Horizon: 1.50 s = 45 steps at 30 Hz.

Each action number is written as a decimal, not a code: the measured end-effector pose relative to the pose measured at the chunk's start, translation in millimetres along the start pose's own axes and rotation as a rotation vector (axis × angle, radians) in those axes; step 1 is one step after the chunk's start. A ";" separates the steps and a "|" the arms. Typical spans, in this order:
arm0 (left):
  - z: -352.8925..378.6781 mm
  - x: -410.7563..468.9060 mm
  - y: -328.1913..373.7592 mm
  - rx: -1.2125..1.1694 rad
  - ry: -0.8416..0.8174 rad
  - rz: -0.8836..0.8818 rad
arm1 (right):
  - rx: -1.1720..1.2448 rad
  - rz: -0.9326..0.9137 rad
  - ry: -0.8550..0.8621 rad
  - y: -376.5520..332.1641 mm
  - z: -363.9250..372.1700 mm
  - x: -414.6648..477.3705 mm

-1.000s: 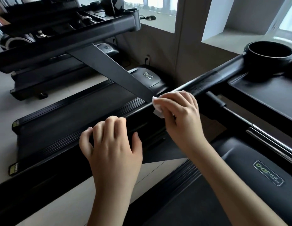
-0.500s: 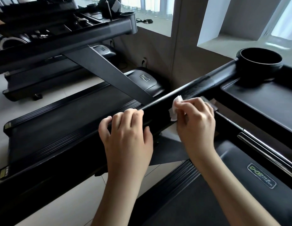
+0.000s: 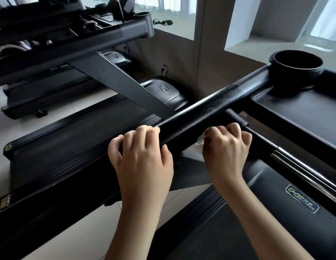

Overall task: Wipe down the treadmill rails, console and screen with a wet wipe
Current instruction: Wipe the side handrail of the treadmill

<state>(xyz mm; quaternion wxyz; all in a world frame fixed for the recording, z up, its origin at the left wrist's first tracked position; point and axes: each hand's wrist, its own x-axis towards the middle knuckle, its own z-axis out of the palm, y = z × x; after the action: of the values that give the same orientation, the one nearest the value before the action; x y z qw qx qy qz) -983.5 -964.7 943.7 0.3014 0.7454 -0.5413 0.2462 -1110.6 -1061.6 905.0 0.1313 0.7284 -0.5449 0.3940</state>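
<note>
Right hand [image 3: 227,149], fingers curled round the wet wipe [image 3: 200,141], has slid off the rail [image 3: 210,109] top onto its near side, 3 o'clock of the left hand [image 3: 142,158] gripping the rail; console [image 3: 298,117] probably pending.

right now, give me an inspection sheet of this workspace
surface: rail black, speckled sheen on the stretch toward the cup holder
job's things: wet wipe white, bunched against the rail's near side; console tray in view; screen not in view
clutter: nothing seen
grips: left hand grips the rail; right hand holds the wipe on the rail
cables: dark lead at the wall socket
surroundings: neighbouring treadmill to the left, tiled floor, window ledge
</note>
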 end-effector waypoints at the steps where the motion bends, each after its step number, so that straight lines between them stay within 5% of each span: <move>1: -0.3 -0.6 -0.1 -0.001 -0.001 0.001 | -0.004 -0.012 -0.007 0.7 0.6 -0.8; 20: 1.4 -0.4 0.8 0.025 0.013 0.015 | 0.225 0.080 0.265 4.7 4.9 12.3; 26: 1.3 -0.9 1.4 0.049 0.019 0.009 | 0.293 0.162 0.155 8.6 0.1 40.2; 31: 2.6 1.6 5.0 0.071 0.003 -0.024 | 0.404 -0.052 0.077 1.7 -4.1 51.6; 36: 2.4 1.5 6.0 0.094 -0.013 -0.034 | 0.311 -0.014 0.074 9.5 -4.1 65.7; 40: 0.5 3.7 9.9 0.113 -0.021 -0.051 | 0.391 -0.164 0.031 11.5 -6.0 58.7; 45: 0.0 5.3 12.3 0.127 -0.042 -0.085 | 0.346 -0.020 0.051 20.8 -4.2 73.5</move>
<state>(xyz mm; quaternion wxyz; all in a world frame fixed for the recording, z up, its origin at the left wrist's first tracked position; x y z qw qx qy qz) -993.7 -971.1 949.7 0.2520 0.7905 -0.4985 0.2513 -1124.0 -1117.5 955.5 0.0216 0.7354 -0.4580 0.4989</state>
